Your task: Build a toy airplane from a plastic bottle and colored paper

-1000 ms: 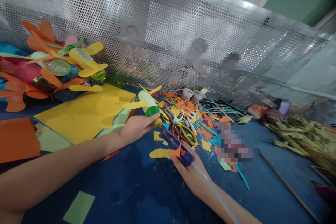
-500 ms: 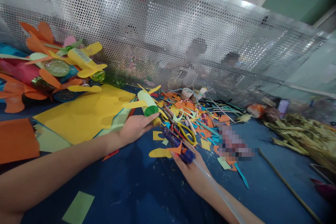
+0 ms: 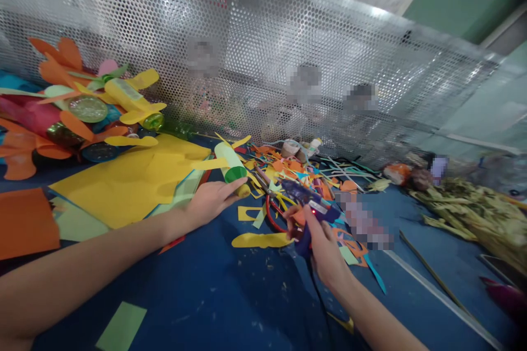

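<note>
My left hand (image 3: pixel 212 199) is closed around the near end of a small green plastic bottle (image 3: pixel 235 174) wrapped in pale green paper, with a yellow cap (image 3: pixel 244 191) beside the fingertips. Yellow paper strips stick out from the bottle's sides like blades. In my right hand (image 3: pixel 327 249) is a dark blue-purple glue gun (image 3: pixel 302 193), raised over the scraps, its small red light lit and a black cord hanging below. A yellow rounded paper strip (image 3: pixel 259 240) lies near my right fingertips. Red- and yellow-handled scissors (image 3: pixel 274 214) rest partly behind the glue gun.
Coloured paper scraps (image 3: pixel 288 162) lie heaped beyond my hands. Yellow sheets (image 3: pixel 135 181) and paper-flower bottles (image 3: pixel 127 96) are at left, dried husks (image 3: pixel 465 214) and a thin stick (image 3: pixel 432 269) at right. A perforated metal screen (image 3: pixel 255 55) borders the table's back; people show behind it.
My right hand has taken the glue gun by its handle and lifted it off the table, turning it upright. The clear strip has dropped to the right. My left hand has barely moved.
</note>
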Demonstrator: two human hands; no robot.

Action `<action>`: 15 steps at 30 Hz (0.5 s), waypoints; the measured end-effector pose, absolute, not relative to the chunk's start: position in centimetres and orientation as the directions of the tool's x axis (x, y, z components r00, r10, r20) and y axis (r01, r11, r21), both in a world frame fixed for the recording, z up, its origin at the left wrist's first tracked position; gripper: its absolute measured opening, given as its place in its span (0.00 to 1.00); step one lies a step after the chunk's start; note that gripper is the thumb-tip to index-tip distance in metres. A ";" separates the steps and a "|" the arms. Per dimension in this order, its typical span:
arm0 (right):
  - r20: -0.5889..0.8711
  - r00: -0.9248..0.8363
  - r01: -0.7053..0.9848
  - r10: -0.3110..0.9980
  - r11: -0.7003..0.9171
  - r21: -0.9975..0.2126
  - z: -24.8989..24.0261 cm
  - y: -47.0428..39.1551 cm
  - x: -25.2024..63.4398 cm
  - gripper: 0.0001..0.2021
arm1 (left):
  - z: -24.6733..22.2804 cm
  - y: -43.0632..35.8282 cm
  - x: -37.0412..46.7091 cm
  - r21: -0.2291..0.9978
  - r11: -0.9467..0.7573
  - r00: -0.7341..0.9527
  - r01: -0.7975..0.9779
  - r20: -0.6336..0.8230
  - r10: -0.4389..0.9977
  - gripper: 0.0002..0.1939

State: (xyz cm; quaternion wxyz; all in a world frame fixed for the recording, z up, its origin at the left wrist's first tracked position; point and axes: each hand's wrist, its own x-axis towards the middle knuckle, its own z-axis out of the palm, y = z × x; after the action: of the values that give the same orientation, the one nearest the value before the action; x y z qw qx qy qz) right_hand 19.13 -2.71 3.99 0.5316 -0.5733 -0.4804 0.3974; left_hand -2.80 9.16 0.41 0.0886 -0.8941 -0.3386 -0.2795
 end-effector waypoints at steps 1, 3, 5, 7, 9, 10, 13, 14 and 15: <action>0.007 0.272 0.027 0.962 -0.001 -1.000 3.8 -2.4 19.5 0.21 | 0.4 9.2 -2.8 0.026 -0.754 0.618 0.656 0.555 0.557 0.23; -0.076 0.365 -0.105 0.928 -0.040 -0.994 3.4 -1.7 20.2 0.21 | 0.5 9.2 -2.8 0.016 -0.755 0.628 0.655 0.544 0.557 0.24; -0.159 0.413 -0.173 0.897 -0.095 -0.980 3.0 -1.2 20.9 0.21 | 0.5 9.2 -2.8 0.007 -0.757 0.636 0.653 0.538 0.553 0.24; -0.263 0.429 -0.209 0.864 -0.188 -0.960 2.8 -1.0 21.3 0.19 | 0.5 9.2 -2.7 0.001 -0.762 0.642 0.648 0.537 0.547 0.25; -0.346 0.432 -0.237 0.833 -0.265 -0.935 2.8 -1.0 21.5 0.19 | 0.5 9.2 -2.7 -0.001 -0.767 0.648 0.642 0.535 0.542 0.25; -0.361 0.432 -0.251 0.826 -0.275 -0.928 2.8 -1.1 21.5 0.19 | 0.6 9.2 -2.7 -0.002 -0.770 0.651 0.638 0.534 0.539 0.25; -0.349 0.423 -0.278 0.837 -0.246 -0.928 2.9 -1.4 21.7 0.18 | 0.7 9.1 -2.8 -0.011 -0.773 0.657 0.634 0.535 0.531 0.24; -0.344 0.422 -0.285 0.839 -0.237 -0.929 2.9 -1.4 21.9 0.17 | 0.7 9.1 -2.8 -0.018 -0.772 0.661 0.636 0.530 0.532 0.24; -0.349 0.425 -0.290 0.835 -0.239 -0.927 2.9 -1.4 22.2 0.15 | 0.7 9.1 -2.8 -0.025 -0.769 0.664 0.639 0.523 0.534 0.24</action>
State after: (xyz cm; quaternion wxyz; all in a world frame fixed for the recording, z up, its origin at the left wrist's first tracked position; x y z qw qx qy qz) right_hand 22.18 -1.43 2.90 0.5759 -0.6172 -0.2209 0.4884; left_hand -2.78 9.12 0.73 0.1036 -0.9063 -0.3236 -0.2514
